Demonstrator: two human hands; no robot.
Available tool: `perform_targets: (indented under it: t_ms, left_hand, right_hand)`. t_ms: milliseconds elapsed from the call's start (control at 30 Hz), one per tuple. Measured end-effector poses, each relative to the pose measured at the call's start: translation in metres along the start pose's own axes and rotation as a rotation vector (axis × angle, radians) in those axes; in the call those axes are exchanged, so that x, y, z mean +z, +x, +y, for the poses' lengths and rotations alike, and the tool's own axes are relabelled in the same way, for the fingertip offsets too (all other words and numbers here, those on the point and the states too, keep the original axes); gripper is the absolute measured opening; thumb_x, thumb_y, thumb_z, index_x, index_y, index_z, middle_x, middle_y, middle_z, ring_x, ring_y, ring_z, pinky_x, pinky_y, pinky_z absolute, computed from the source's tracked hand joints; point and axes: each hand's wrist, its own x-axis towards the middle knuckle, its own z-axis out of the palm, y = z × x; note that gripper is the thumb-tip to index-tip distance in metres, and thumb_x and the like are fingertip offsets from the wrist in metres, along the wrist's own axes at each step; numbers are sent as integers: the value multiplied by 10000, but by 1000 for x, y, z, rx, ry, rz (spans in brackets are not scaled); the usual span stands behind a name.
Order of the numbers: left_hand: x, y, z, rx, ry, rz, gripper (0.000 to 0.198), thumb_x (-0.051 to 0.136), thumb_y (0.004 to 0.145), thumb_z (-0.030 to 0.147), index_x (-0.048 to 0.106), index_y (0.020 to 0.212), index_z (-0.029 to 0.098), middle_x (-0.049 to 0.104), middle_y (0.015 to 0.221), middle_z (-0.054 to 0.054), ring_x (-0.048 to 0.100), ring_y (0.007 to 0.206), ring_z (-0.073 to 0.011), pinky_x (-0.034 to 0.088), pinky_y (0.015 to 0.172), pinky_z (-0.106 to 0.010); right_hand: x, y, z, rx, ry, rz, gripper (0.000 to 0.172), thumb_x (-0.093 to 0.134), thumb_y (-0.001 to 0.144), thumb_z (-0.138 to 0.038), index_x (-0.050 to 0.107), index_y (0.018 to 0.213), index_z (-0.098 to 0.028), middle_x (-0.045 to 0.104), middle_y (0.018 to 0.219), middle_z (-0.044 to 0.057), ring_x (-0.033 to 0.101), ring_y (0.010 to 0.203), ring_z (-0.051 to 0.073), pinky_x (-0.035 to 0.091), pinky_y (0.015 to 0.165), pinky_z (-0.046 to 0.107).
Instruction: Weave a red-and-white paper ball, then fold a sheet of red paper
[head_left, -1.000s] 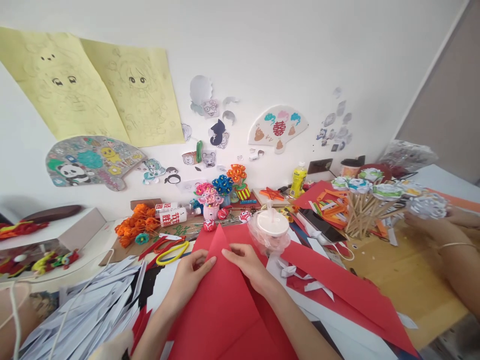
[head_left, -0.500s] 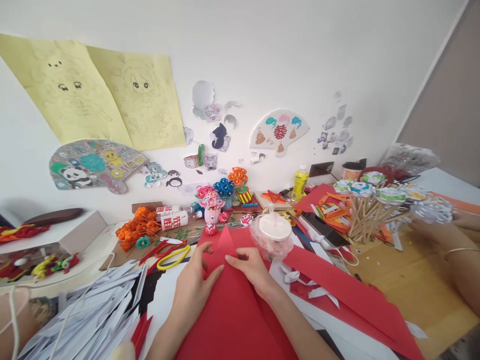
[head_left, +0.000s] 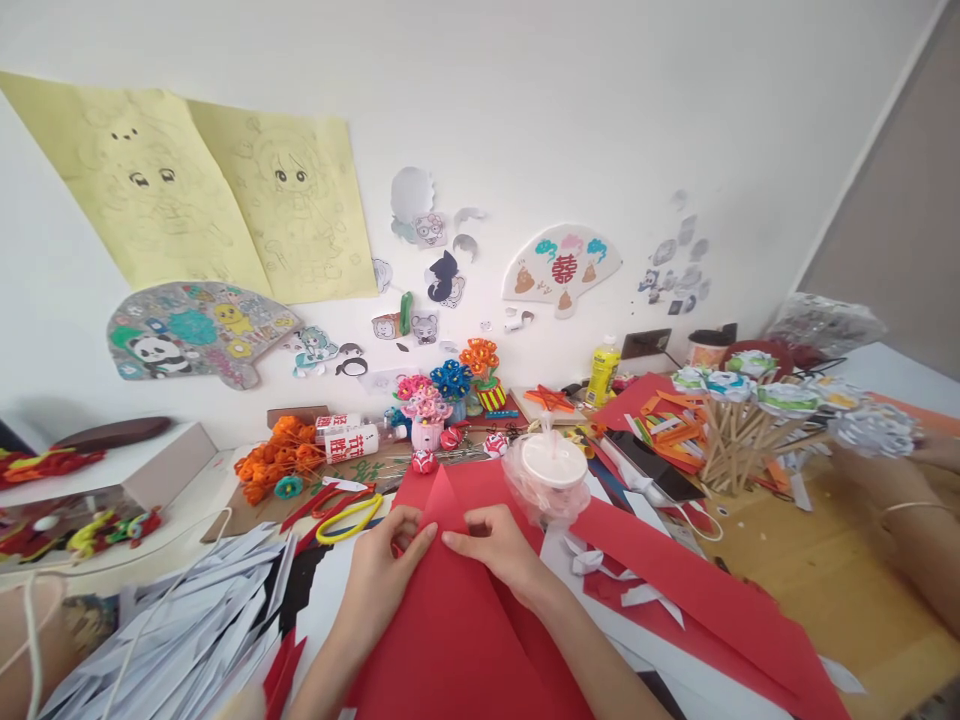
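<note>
A large sheet of red paper, folded to a point at its far end, lies in front of me. My left hand pinches the left edge of the paper near the point, thumb on top. From the other side my right hand grips the right edge, its thumb pressed on the surface close to the left thumb. Just beyond the right hand stands a lidded cup in a plastic bag. Scissors with a yellow handle rest left of the left hand.
White paper strips are heaped at the left. More red paper and white scraps lie at the right. Paper flowers on sticks stand near another person's arm. Small craft flowers and a yellow bottle line the wall.
My left hand has closed onto the paper's left edge near the point, its thumb now on the sheet. The right hand still grips the right side. The view has shifted slightly.
</note>
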Motion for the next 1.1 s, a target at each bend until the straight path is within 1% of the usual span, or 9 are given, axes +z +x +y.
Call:
perform_targets:
  t_ms: [133, 200, 300, 400, 600, 700, 800, 967, 1100]
  left_hand:
    - [-2, 0, -1, -8, -11, 29, 335, 582, 737, 532, 598, 725, 198, 626, 626, 3, 560, 588, -179, 422, 560, -259]
    - [-4, 1, -1, -21, -34, 44, 344, 599, 722, 540, 600, 733, 197, 625, 631, 3, 564, 602, -182, 427, 571, -260]
    - [-7, 2, -2, -45, -73, 39, 371, 600, 721, 561, 593, 755, 191, 623, 646, 1, 573, 626, -185, 442, 594, -265]
    - [-8, 4, -2, -69, -110, 4, 409, 580, 738, 589, 595, 780, 182, 642, 691, -17, 593, 654, -192, 455, 589, -265]
    - [-8, 5, -3, -82, -125, -40, 453, 598, 719, 620, 625, 783, 172, 677, 744, -44, 632, 701, -217, 497, 619, -287]
    - [-8, 5, -4, -82, -119, -54, 440, 616, 711, 600, 640, 787, 168, 689, 766, -54, 632, 711, -222, 497, 627, -294]
    - [-7, 4, -3, -84, -117, -64, 415, 613, 719, 582, 643, 778, 173, 677, 732, -36, 611, 678, -207, 477, 599, -278]
    - [-9, 3, 0, -13, 21, -94, 392, 583, 744, 569, 594, 658, 187, 546, 602, 26, 487, 572, -154, 386, 541, -246]
    - [-10, 3, -1, 20, 130, -130, 405, 555, 760, 559, 509, 580, 199, 482, 574, 38, 451, 573, -153, 357, 537, -243]
  right_hand:
    - [0, 0, 1, -3, 20, -20, 516, 667, 734, -525, 319, 536, -198, 269, 591, -63, 284, 573, 88, 234, 516, 227]
    - [0, 0, 1, -1, 22, -39, 496, 670, 731, -520, 353, 537, -191, 298, 598, -58, 312, 583, 93, 257, 529, 228]
    - [-1, 0, 0, 2, 1, -62, 513, 723, 684, -487, 340, 515, -190, 278, 577, -66, 283, 563, 85, 232, 519, 228]
    - [-2, 0, -1, 1, -26, -68, 538, 738, 666, -475, 315, 494, -191, 246, 558, -72, 239, 549, 78, 195, 507, 232]
    - [-2, 0, -2, 9, -38, -53, 529, 723, 657, -514, 340, 484, -191, 276, 538, -70, 250, 540, 82, 205, 503, 237]
    - [-3, -1, -2, 9, -27, -29, 509, 705, 672, -505, 349, 489, -191, 297, 547, -66, 269, 541, 84, 218, 507, 239]
    - [-3, -1, -2, 2, -22, -1, 481, 694, 683, -473, 357, 489, -189, 313, 555, -60, 286, 544, 86, 225, 510, 241]
    - [-3, 2, 0, -20, -35, 92, 463, 682, 691, -453, 358, 489, -191, 304, 551, -62, 289, 544, 87, 220, 511, 244]
    - [-5, 3, 0, -37, -51, 174, 479, 698, 680, -461, 357, 477, -192, 279, 533, -69, 272, 541, 88, 205, 513, 248]
